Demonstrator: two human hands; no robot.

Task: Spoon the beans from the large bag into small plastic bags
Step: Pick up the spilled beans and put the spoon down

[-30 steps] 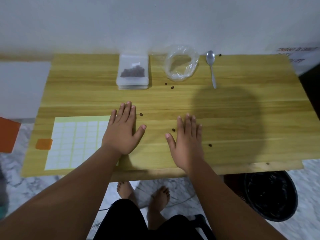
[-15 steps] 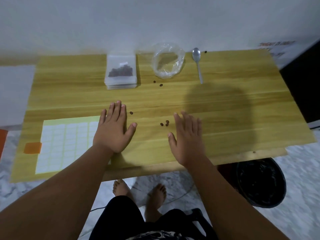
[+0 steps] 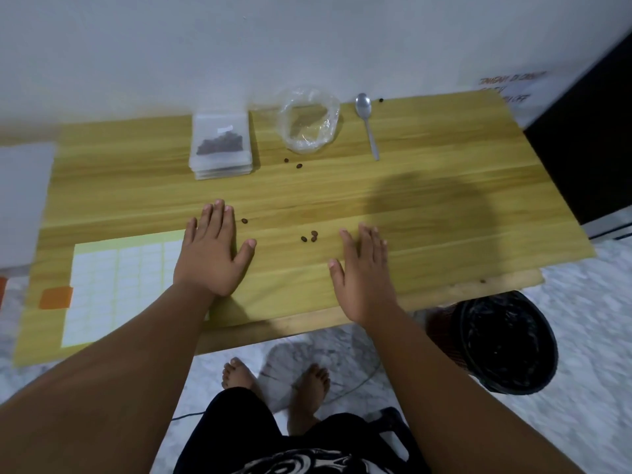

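My left hand (image 3: 213, 251) and my right hand (image 3: 360, 271) rest flat on the wooden table (image 3: 444, 213), fingers straight, holding nothing. At the far edge lies a clear large bag (image 3: 309, 119), rolled open, with no beans visible inside. To its right lies a metal spoon (image 3: 367, 124). To its left is a stack of small plastic bags (image 3: 222, 148); the top one holds dark beans. Several loose beans (image 3: 309, 237) lie scattered between my hands and near the large bag.
A sheet of white labels (image 3: 113, 282) lies at the left front, with an orange tag (image 3: 55, 297) beside it. A black bin (image 3: 506, 340) stands on the floor under the table's right front corner. My bare feet are below the table edge.
The view has shifted and tilted slightly. My right hand has slid a little right, away from the loose beans. My left hand stays flat in place.
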